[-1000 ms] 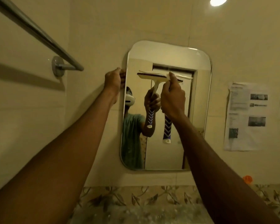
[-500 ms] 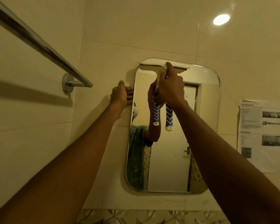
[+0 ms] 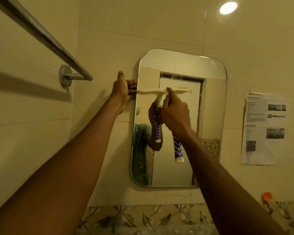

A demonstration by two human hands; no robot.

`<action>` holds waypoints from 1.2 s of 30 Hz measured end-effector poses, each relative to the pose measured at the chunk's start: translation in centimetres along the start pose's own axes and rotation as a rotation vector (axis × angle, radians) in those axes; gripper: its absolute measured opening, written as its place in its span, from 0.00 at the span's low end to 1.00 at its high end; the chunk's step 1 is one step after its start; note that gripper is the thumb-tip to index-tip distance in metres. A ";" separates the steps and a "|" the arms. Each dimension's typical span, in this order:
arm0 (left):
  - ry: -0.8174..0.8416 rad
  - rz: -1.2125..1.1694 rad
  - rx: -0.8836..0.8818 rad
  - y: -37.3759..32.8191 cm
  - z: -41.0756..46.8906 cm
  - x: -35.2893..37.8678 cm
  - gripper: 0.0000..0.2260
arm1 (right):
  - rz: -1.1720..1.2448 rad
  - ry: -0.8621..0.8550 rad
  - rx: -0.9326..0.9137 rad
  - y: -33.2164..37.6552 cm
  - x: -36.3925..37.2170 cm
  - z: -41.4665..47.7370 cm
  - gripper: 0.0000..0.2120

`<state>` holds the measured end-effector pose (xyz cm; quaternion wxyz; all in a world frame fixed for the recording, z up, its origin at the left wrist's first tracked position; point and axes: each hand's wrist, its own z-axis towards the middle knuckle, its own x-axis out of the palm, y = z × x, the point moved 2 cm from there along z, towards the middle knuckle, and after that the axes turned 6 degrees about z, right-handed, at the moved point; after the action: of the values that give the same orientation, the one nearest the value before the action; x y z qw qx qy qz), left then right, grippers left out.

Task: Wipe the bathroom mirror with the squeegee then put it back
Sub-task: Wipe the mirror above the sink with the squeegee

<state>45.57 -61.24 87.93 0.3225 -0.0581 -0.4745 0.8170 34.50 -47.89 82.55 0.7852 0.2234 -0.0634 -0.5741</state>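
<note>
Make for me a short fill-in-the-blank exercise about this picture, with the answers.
1. The right hand holds the ____ against the mirror.
2. The left hand rests at the mirror's ____ edge.
3. The squeegee handle has blue and ____ stripes.
4. Printed papers hang to the ____ of the mirror.

Answers: squeegee; left; white; right

Both my forearms are bare up to the frame's edge, with no sleeves, watch or rings showing on my left hand or right hand. In the mirror's reflection I wear a green short-sleeved shirt.
</note>
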 end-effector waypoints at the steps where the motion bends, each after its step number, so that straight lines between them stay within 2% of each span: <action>1: 0.002 0.001 0.003 0.1 0.0 0.0 0.30 | -0.015 -0.005 -0.007 0.4 -0.1 0.9 0.21; 4: 0.000 0.026 0.017 0.2 0.4 -0.3 0.28 | -0.032 -0.005 -0.011 0.3 0.1 1.4 0.21; 8: 0.027 0.071 0.036 0.5 0.8 -0.5 0.27 | -0.014 0.018 -0.011 -2.1 0.8 -2.7 0.21; 13: -0.012 0.118 0.116 0.6 0.3 -0.1 0.12 | -0.052 0.081 0.054 -4.2 1.9 -9.4 0.23; 17: -0.067 0.265 0.161 0.9 0.1 0.0 0.05 | 0.027 0.090 0.093 -4.0 1.6 -7.0 0.22; 23: -0.113 0.374 0.184 1.5 0.0 0.1 0.07 | 0.002 0.032 0.041 -3.3 1.7 -5.9 0.22; 27: -0.117 0.419 0.198 1.6 -0.1 0.2 0.10 | -0.065 0.052 0.063 -5.3 3.5 -11.8 0.23; 31: -0.138 0.470 0.222 1.6 -0.4 0.3 0.10 | -0.106 0.153 0.134 -6.7 4.6 -17.7 0.26; 36: -0.155 0.507 0.231 2.1 -0.8 0.0 0.11 | -0.048 0.107 0.107 -6.1 4.0 -14.9 0.23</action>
<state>44.90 -61.36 85.79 0.0752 -0.0750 -0.3720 0.9222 35.82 -48.91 66.09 0.7603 0.2967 -0.0466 -0.5760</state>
